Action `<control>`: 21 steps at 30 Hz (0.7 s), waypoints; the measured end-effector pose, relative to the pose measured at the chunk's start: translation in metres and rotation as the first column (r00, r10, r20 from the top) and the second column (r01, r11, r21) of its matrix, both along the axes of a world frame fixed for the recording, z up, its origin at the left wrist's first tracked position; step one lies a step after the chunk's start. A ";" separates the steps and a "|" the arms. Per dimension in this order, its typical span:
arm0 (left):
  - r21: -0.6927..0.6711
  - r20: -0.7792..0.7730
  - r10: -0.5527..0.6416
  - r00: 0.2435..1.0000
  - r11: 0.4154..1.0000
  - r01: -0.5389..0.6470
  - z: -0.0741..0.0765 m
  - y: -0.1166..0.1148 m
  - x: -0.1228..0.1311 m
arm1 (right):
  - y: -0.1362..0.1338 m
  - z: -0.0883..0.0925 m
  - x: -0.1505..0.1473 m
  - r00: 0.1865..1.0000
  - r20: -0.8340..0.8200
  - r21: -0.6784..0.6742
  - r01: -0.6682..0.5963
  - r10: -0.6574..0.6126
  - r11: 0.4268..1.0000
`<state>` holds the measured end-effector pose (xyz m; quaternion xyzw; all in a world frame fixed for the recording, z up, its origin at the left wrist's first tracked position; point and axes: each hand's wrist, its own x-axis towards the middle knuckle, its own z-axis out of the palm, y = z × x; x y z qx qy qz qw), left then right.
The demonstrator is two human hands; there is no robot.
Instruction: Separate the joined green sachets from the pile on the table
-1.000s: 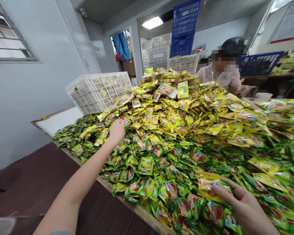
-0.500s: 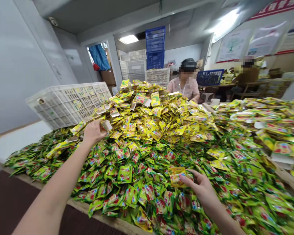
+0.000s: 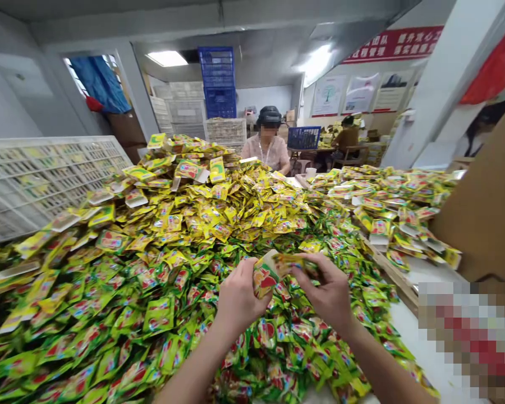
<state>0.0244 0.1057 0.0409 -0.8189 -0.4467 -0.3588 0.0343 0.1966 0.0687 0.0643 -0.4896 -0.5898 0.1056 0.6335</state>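
Note:
My left hand (image 3: 240,292) is closed around a small printed carton (image 3: 264,276), green and yellow with a red fruit picture; its pale end flap points right. Just beside it, my right hand (image 3: 326,286) pinches a yellow sachet (image 3: 292,262), whose near end is at the carton's open end. Whether the sachet's tip is inside the carton I cannot tell. Beneath both hands spreads a heap of green sachets (image 3: 160,314). Behind it rises a mound of yellow sachets (image 3: 219,207), with several cartons lying on its left slope.
A white plastic crate (image 3: 50,179) stands tilted at the left. Along the right runs a wooden edge strip (image 3: 389,275), with filled cartons (image 3: 404,219) beyond it and a brown cardboard panel (image 3: 483,207). A co-worker (image 3: 266,147) sits behind the mound; another person sits farther back.
My left hand has brought a carton from the left slope to the middle. My right hand has raised its yellow sachet to meet it. The view has turned right.

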 end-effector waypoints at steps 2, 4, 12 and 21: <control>0.070 -0.018 0.004 1.000 0.998 -0.003 -0.010 0.004 0.008 | 0.001 0.001 0.009 0.984 0.141 -0.075 -0.098 0.107 0.992; 0.125 -0.088 -0.012 0.996 0.992 0.023 -0.021 0.004 0.012 | 0.004 -0.002 0.015 0.956 0.167 -0.239 -0.199 0.242 0.950; 0.076 -0.060 -0.045 0.997 0.996 0.050 -0.048 -0.004 0.013 | 0.006 -0.041 0.012 0.968 -0.197 -0.395 -0.226 0.158 0.891; -0.082 0.129 -0.134 0.983 0.986 0.145 -0.048 -0.008 0.014 | 0.000 -0.051 0.001 0.994 -0.102 -0.351 0.006 -0.045 0.936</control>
